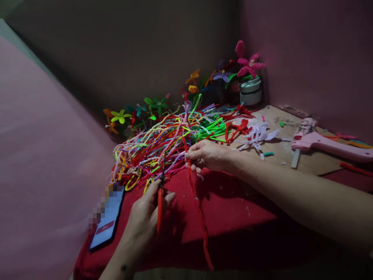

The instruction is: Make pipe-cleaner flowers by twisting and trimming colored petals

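A long red pipe cleaner is pinched near its upper end between the thumb and fingers of my right hand. Its tail hangs down over the red cloth. My left hand is closed on red-handled pliers, whose dark jaws point up and away, a short way left of the pipe cleaner and apart from it. Just beyond both hands lies a heap of many-coloured pipe cleaners, with a green bundle at its right side.
A phone lies at the left edge of the red cloth. Yellow-handled scissors rest by the heap. On the right, a pink glue gun and a white pipe-cleaner shape lie on a board. Pipe-cleaner flowers stand behind.
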A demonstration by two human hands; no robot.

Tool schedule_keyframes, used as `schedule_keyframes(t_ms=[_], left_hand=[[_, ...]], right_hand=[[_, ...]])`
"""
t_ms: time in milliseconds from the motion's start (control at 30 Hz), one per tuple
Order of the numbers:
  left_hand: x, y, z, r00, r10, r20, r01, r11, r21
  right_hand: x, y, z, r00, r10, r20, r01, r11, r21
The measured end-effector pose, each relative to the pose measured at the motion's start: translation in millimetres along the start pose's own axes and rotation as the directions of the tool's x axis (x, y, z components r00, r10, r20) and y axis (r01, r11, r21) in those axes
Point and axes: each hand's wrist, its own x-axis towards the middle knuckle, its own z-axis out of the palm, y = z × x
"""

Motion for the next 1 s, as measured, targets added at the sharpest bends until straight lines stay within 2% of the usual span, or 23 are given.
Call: schedule_keyframes(t_ms=[33,100,167,233,400,567,667,833,1000], left_hand=[[1,5,3.9,0.998,-0.063,-0.007,0.06,0.982,-0.179],[5,15,12.7,0.991,-0.129,0.026,0.126,0.884,-0.451],[13,23,21.2,0.991,-0.135,-0.006,0.105,0.795,-0.598],[22,29,27.6,0.989,-0.142,-0.048,0.076,0.75,-0.657],[36,35,28.4,0.993,-0.07,-0.096,-0.011,0.754,-0.657],[38,38,21.0,0.997,-0.062,-0.048,0.018,0.779,-0.627],[38,37,18.5,0.998,-0.057,-0.04,0.021,0.793,-0.609],[38,36,14.6,0.998,-0.054,-0.021,0.031,0.802,-0.597],[41,39,13.0,1.0,-0.019,0.001,0.016,0.79,-0.612]], right_hand=[[0,0,1,1.0,-0.002,-0.011,0.002,1.0,0.001],[-1,1,4,1.0,-0.008,-0.021,0.008,1.0,0.009],[-2,3,8,1.0,-0.017,-0.013,0.017,0.999,0.035],[-3,5,9,0.999,-0.036,-0.01,0.037,0.996,0.078],[-4,7,10,0.998,-0.056,0.005,0.054,0.991,0.121],[-6,4,13,0.999,-0.045,0.013,0.046,0.995,-0.09],[-8,4,15,0.996,-0.083,0.024,0.086,0.986,-0.141],[-7,9,16,0.992,-0.077,0.099,0.077,0.997,0.009],[-8,8,17,0.996,-0.027,0.083,0.021,0.996,0.082]])
